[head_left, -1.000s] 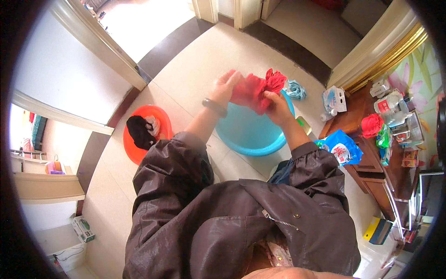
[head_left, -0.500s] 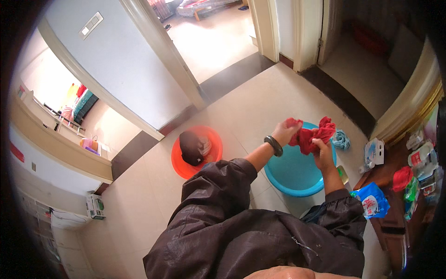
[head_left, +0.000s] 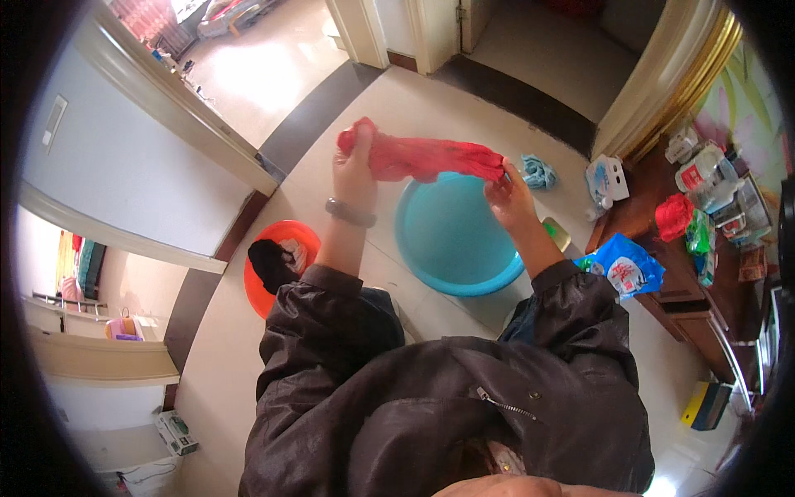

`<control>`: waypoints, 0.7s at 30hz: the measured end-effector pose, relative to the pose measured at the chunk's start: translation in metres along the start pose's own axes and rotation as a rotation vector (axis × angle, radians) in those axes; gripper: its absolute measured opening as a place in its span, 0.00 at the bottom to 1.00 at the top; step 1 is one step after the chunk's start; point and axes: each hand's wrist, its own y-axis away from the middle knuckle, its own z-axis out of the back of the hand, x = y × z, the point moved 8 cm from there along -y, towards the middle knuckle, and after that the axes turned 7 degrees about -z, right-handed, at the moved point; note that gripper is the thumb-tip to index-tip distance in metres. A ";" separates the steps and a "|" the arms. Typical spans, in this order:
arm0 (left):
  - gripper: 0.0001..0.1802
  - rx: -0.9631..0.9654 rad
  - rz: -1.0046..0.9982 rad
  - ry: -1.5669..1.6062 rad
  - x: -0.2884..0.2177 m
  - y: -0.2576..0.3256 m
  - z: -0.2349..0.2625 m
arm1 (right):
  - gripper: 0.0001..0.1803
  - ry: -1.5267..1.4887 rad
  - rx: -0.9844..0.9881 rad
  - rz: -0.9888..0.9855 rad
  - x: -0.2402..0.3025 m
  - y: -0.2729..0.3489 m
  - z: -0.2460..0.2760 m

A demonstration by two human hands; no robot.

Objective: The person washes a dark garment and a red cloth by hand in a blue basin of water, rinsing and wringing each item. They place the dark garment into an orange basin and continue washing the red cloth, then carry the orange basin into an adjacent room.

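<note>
A red cloth (head_left: 435,159), bunched lengthwise, is stretched between my two hands above the far rim of a blue basin (head_left: 414,265). My left hand (head_left: 354,176) grips its left end, with a dark bangle (head_left: 351,213) round the wrist. At the other end, my right hand (head_left: 515,205) pinches the cloth near the basin's right side. An orange basin (head_left: 301,234) sits on the floor beyond my left sleeve, holding a black garment (head_left: 271,263) and a whitish cloth (head_left: 295,253). Part of that basin is hidden by my arm.
A light blue cloth (head_left: 538,171) lies on the floor right of the blue basin. Nearby are a white box (head_left: 609,180) and a blue packet (head_left: 631,267). Bottles and a red bundle (head_left: 674,217) stand on a brown wooden cabinet (head_left: 636,219). Doorways open ahead and left.
My hands have spread apart, pulling the bunched red cloth out into a long strip. My left hand has moved left and up. The whole view has shifted rightward.
</note>
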 end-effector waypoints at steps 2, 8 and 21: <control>0.15 0.023 -0.001 0.114 -0.008 0.000 -0.003 | 0.04 -0.022 -0.144 0.020 0.003 -0.004 0.015; 0.14 0.229 0.052 -0.685 -0.004 0.003 -0.014 | 0.06 0.231 -0.142 0.052 0.009 -0.003 0.017; 0.17 0.241 -0.046 -0.933 -0.018 0.000 -0.014 | 0.12 0.627 -0.051 0.018 -0.006 0.017 -0.023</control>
